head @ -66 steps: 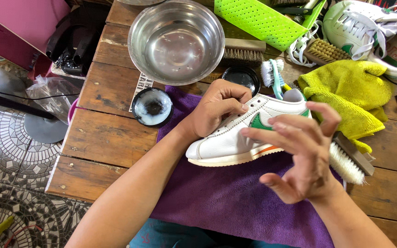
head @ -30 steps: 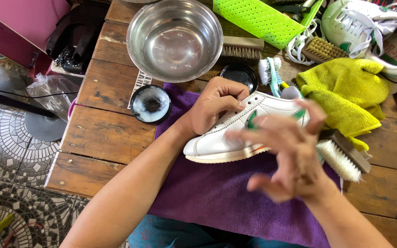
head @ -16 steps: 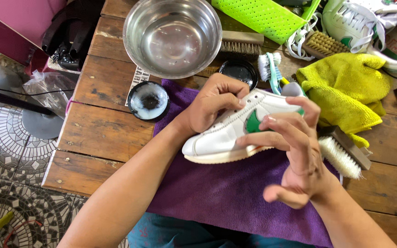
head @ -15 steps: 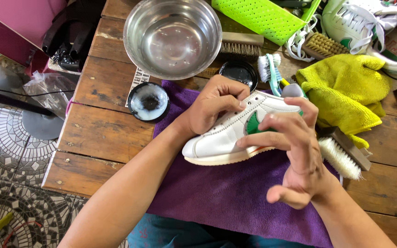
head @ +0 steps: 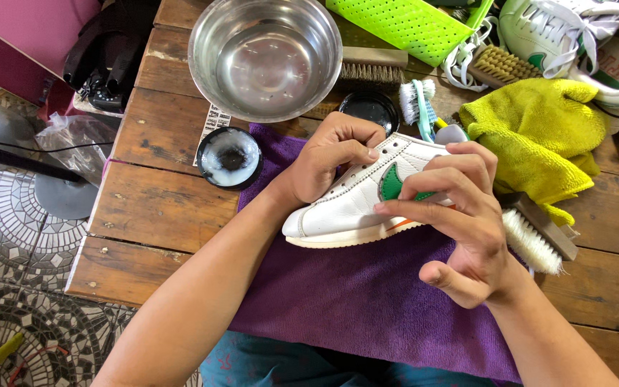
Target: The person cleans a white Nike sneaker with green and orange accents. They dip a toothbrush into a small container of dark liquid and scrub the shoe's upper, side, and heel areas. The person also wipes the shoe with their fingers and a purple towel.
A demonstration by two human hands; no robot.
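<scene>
Left hand (head: 331, 161) has its grip clamped on the white shoe (head: 356, 201), which lies on the purple cloth (head: 367, 301); right hand (head: 460, 215) rubs the side, fingertips (head: 395, 204) pressed, holding nothing.

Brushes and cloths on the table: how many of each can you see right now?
Large scrub brushes: 3 (wooden brush behind the steel bowl, tan-bristled brush, white-bristled brush)
Small toothbrush-style brush: 1
Cloths: 2 (purple cloth, yellow cloth)
Total: 6
</scene>
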